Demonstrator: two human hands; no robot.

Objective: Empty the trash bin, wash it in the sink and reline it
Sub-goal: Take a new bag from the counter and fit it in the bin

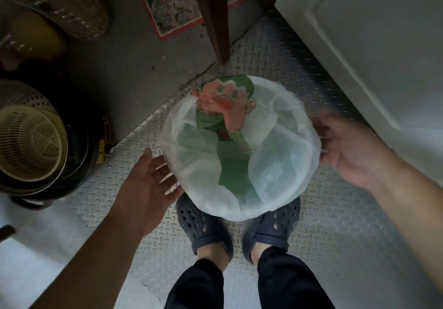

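The bin stands on the floor just ahead of the feet, liner draped over its rim. Left hand and right hand flank it, fingers spread, empty. Loose liner may slip inside.

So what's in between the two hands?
The trash bin, lined with a thin white bag, sits between the left hand and right hand in the head view, above the two dark shoes.
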